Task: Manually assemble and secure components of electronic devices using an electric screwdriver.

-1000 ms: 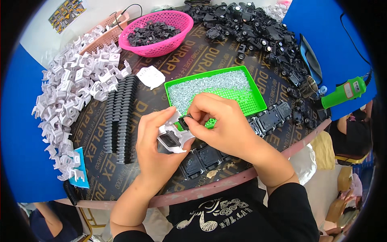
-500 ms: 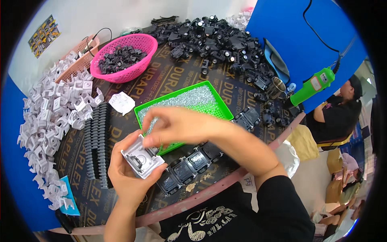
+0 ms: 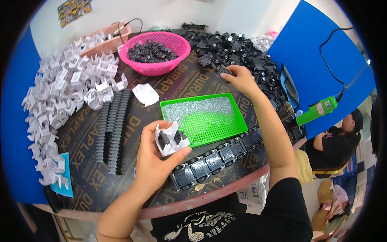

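My left hand (image 3: 151, 157) grips a white plastic housing (image 3: 171, 148), tilted so its cavity shows black parts inside. It is held just left of a green perforated tray (image 3: 201, 135) of small silvery screws or pins. My right hand (image 3: 243, 80) reaches out to the near edge of the heap of black toy-car chassis (image 3: 225, 44), its fingers closed on a flat black plastic piece (image 3: 223, 72). Along the front of the table, below the tray, runs a row of black chassis pieces (image 3: 213, 161).
White housings (image 3: 66, 86) are piled at the left, beside rows of black ribbed parts (image 3: 115, 133). A pink basket (image 3: 155, 70) holds small black parts. A white paper scrap (image 3: 145, 94) lies near it. At the right hangs a green electric screwdriver (image 3: 316, 111). Another person (image 3: 336, 141) sits beyond.
My right hand has left the white housing and stretched far and right to the black heap, where it grips a black piece. The housing in my left hand has been tilted. The view has shifted.
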A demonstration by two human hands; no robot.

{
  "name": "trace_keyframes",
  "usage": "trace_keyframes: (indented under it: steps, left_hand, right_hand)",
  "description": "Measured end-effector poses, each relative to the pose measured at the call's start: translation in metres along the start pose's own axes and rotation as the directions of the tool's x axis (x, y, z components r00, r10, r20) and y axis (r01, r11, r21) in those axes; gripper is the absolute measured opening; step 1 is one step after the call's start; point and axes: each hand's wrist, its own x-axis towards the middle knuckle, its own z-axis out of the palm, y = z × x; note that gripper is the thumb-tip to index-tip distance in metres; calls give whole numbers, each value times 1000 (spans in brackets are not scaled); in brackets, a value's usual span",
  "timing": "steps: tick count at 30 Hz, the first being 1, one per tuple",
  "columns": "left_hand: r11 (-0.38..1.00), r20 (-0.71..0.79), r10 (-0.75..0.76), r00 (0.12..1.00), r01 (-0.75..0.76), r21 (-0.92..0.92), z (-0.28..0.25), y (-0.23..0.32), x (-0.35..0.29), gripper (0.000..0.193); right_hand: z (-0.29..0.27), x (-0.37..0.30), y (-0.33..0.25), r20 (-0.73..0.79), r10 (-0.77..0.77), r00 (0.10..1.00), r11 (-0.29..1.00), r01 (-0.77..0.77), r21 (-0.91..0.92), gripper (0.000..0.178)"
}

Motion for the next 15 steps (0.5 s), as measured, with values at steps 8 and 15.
trace_keyframes:
  steps: [8, 15]
  left_hand:
    - [941, -35, 226, 973, -209, 267, -9, -17, 5, 64]
    - [849, -42, 244, 969, -193, 491, -12, -8, 5, 66]
  right_hand:
    - [48, -114, -109, 398, -145, 906, 441, -301, 846, 31]
    - [76, -138, -107, 283, -101, 954, 390, -223, 893, 27]
